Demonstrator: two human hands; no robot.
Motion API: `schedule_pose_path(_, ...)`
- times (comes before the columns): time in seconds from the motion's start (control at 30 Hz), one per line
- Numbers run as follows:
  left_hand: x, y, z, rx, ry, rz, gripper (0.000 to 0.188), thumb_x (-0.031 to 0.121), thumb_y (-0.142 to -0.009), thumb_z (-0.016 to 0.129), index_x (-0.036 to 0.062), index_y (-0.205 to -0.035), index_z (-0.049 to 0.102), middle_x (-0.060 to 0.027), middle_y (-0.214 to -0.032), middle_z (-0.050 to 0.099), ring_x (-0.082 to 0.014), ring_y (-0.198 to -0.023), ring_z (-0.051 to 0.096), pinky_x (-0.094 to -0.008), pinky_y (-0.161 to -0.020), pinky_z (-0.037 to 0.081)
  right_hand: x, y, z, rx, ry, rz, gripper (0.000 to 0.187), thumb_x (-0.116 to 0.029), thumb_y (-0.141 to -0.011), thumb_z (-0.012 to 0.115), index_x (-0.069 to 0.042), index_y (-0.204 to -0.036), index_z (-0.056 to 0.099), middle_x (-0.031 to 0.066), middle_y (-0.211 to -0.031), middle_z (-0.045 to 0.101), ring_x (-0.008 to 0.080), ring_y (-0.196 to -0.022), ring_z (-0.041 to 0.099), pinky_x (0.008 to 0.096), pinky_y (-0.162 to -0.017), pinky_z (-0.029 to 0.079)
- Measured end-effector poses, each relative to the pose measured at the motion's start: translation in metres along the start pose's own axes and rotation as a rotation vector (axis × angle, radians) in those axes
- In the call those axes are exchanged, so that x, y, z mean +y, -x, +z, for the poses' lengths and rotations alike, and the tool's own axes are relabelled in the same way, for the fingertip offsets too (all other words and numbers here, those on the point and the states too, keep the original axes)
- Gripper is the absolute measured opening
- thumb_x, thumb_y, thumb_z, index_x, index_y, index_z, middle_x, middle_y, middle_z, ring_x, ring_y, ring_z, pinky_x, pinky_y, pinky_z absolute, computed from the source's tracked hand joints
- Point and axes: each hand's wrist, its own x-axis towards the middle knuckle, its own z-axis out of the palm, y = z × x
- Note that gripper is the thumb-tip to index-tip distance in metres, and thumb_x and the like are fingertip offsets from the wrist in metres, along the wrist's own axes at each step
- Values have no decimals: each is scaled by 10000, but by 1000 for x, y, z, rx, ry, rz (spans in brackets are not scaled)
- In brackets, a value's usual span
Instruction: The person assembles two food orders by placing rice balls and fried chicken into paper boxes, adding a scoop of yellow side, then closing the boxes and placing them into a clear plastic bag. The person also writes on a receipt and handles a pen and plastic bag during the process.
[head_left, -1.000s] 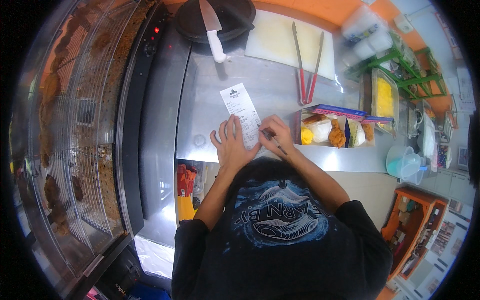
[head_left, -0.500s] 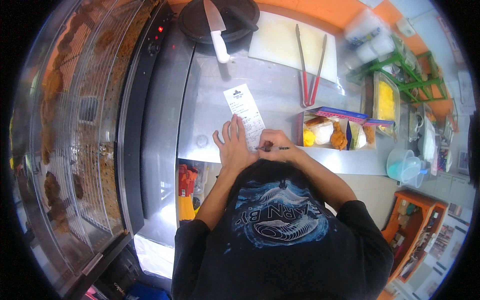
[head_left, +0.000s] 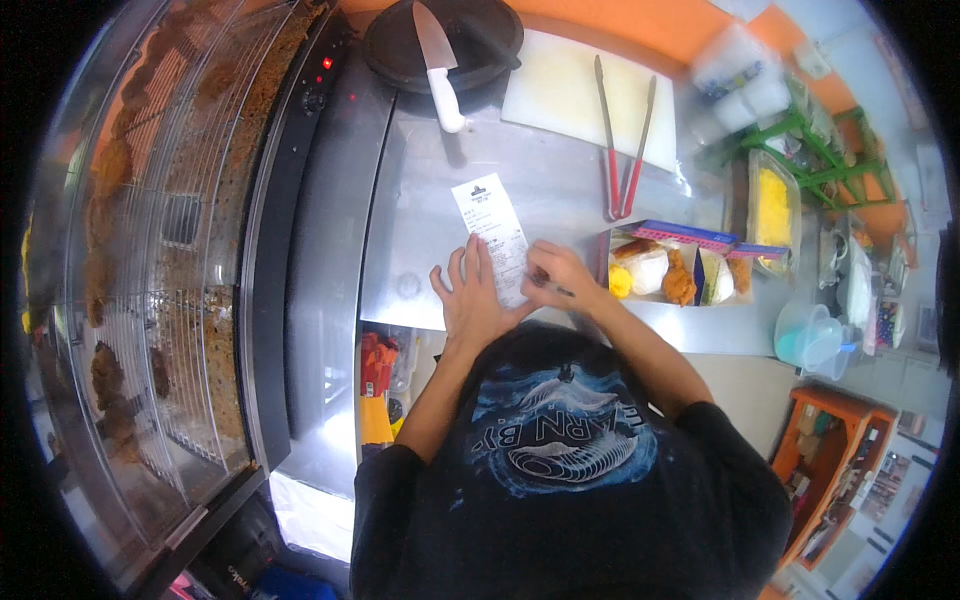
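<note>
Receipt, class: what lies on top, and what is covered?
The left hand lies partly on the receipt; the right hand, holding a pen, is at its right. Paper beneath them cannot be seen.

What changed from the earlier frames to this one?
The right hand, gripping a pen, moved down the receipt toward the person, then partway back up. Nothing was let go. The left hand stays on the receipt; tongs and knife lie as before.

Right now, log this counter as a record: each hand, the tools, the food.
Left hand: fingers spread, resting on the paper receipt
Right hand: gripping a dark pen at the receipt's right edge
Chef's knife: white-handled, blade across the dark round mortar
Tongs: red-handled, tips on the white cutting board
Food: fried chicken in open meal boxes
</note>
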Motion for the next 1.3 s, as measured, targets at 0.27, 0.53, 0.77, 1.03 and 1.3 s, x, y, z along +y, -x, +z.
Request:
schedule_pose_path(0.27,2,1,1,-3,23,-15,1394,854,-614,732,-71,-1553,277,-221,-1608,300,-370,-1441,281,-672,-1106,161,-4,-13,-2,-86,326,448,361,-388,-861,657,-38,-841,741,206,-767,697,407,-775,706,495,-741,569)
schedule_pose_path(0.53,2,0,5,75,3,7,1333,738,-629,796,-40,-1568,260,-238,-1600,305,-391,-1427,318,-671,-1108,168,-26,3,0,-134,494,372,396,-440,-896,680,-46,-928,703,194,-926,705,404,-877,695,499,-778,552)
schedule_pose_path(0.77,-23,11,21,272,214,21,885,426,-836,761,-28,-1502,393,-255,-1497,428,-379,-1371,409,-558,-1125,279,-54,90,-46,68,93,336,299,-328,-934,707,-34,-924,651,141,-903,677,326,-815,671,432,-737,527)
schedule_pose_path(1.03,75,-21,1,335,628,137,584,157,-930,693,-32,-1439,479,-227,-1383,530,-352,-1199,555,-440,-1009,447,-24,219,-116,333,-159,683,243,-254,-916,721,-16,-961,700,150,-894,703,272,-852,687,386,-783,533)
schedule_pose_path(1.3,208,-98,9,238,893,54,827,94,-850,767,-30,-1518,294,-252,-1240,568,-333,-1079,612,-426,-948,482,25,238,-123,510,81,759,227,-169,-898,616,-2,-979,746,240,-960,709,433,-934,669,508,-837,527)
